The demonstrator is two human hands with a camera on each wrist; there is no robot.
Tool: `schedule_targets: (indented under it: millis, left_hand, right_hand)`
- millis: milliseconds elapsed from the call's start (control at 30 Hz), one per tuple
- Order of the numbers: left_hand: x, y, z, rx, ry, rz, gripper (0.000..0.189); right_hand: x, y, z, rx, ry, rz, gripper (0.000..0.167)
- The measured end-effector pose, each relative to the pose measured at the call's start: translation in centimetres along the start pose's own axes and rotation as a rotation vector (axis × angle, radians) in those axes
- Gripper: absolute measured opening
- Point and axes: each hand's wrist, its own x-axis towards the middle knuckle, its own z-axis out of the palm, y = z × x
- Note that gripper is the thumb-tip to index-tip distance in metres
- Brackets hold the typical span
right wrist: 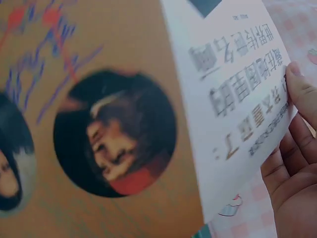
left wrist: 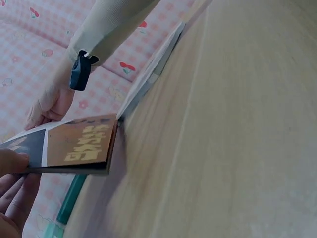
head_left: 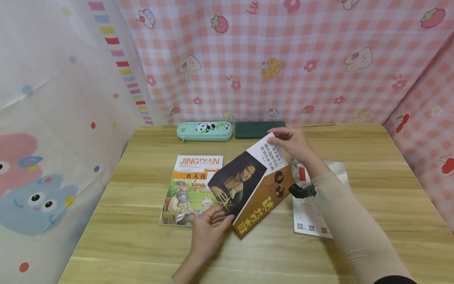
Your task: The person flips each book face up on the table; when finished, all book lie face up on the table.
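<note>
1. Brown, white and near-black, the book (head_left: 252,185) is in your grip at two places, raised above the tabletop (head_left: 138,197) and slanted between you and the cases at the back.
2. Your left hand (head_left: 209,228) pinches its near end, thumb on the cover and fingers beneath; your right hand (head_left: 296,142) pinches the far corner on the white part, thumb against the paper's edge.
3. Expect it to feel light: it looks thin, and the paper should flex if you hold only one corner. The cover looks smooth, so it may slide a little under loose fingers.
4. Its weak points are probably the corners and the white paper, which could crease or tear under a hard pinch. In the left wrist view the brown cover parts slightly from what lies under it, so you do better taking cover and pages together, well in from the edge.
5. For looks, you have a dark painting of a woman holding a pale animal, a white area with printed characters, and a brown strip with large yellow characters and two round portraits.
6. Around it, the JINGDIAN book (head_left: 182,197) lies to your left, partly hidden behind it in the head view; the pale book (head_left: 306,217) lies to your right, partly under your forearm. Behind stand the mint case (head_left: 189,132) and green case (head_left: 255,130), side by side.
</note>
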Motion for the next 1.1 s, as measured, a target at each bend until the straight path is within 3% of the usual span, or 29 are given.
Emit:
schedule_targets:
  millis: [233, 400, 567, 667, 833, 1100]
  left_hand:
    - [0.4, -1.2, -0.1, 0.011, 0.068, -0.048, 0.024]
    - [1.0, -2.1, -0.3, 0.025, 0.144, -0.125, 0.044]
    - [1.3, -2.5, -0.5, 0.002, 0.164, -0.163, 0.060]
    - [1.4, -2.6, -0.5, 0.017, 0.183, -0.143, 0.061]
    - [1.5, -2.6, -0.6, 0.134, 0.226, -0.067, 0.059]
    - [3.0, -2.9, -2.4, 0.308, 0.177, 0.045, 0.056]
  right_hand:
    - [0.9, 1.1, 1.7, -0.078, -0.031, 0.012, 0.034]
    - [1.3, 2.3, 3.4, -0.142, -0.084, 0.028, 0.035]
    - [1.7, 3.9, 4.9, -0.125, -0.182, 0.048, 0.043]
    - [1.7, 4.6, 5.5, -0.107, -0.236, 0.059, 0.049]
    - [1.3, 5.4, 5.8, -0.056, -0.257, 0.091, 0.051]
    - [0.0, 5.7, 4.9, -0.077, -0.207, 0.091, 0.049]
